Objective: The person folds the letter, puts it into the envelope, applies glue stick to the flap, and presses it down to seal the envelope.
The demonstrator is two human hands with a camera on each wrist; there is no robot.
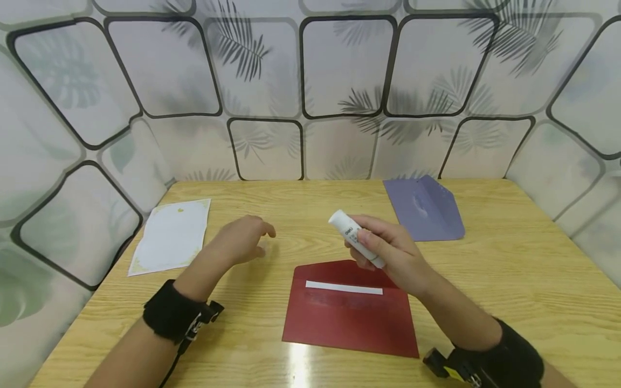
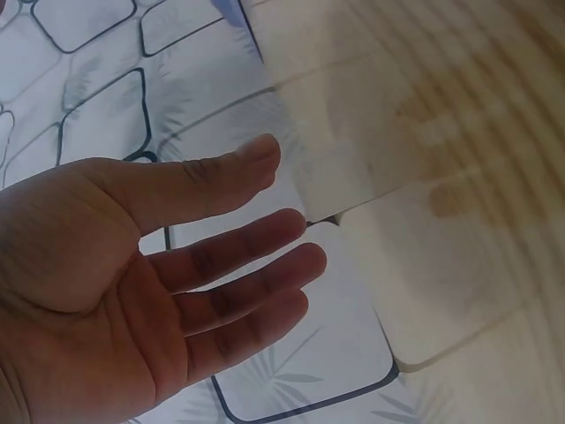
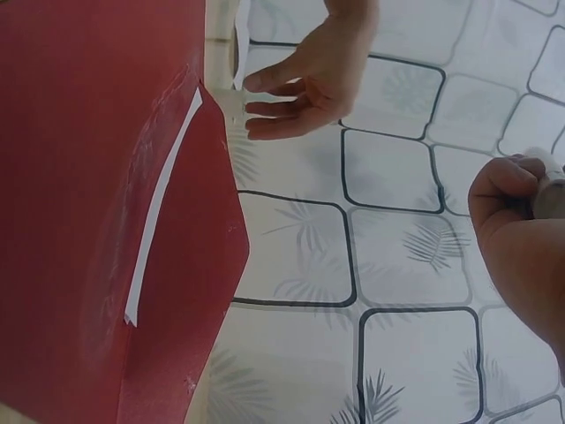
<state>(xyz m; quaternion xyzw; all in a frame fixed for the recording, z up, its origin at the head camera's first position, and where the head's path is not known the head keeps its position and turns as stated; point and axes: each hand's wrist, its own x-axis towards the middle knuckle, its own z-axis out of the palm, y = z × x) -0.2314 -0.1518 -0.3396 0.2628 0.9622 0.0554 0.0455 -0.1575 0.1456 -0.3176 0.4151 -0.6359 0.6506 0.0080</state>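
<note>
The right hand (image 1: 389,248) grips a white cylindrical plastic glue stick (image 1: 351,231) near the flat dark-red paper envelope (image 1: 349,326), apparently a gluing step whose next move likely calls for the empty, relaxed left hand (image 1: 242,238) to steady the envelope.

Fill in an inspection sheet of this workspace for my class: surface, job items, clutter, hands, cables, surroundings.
Surface: wood-grain table, glare at the near edge.
Job items: white tube, held; red envelope, flap open, white strip near its fold.
Clutter: purple envelope far right, sheet on the left; neither held.
Hands: right hand grips the tube; left hand empty.
Cables: black cable below the left wristband.
Surroundings: leaf-patterned backdrop behind and at both sides.
</note>
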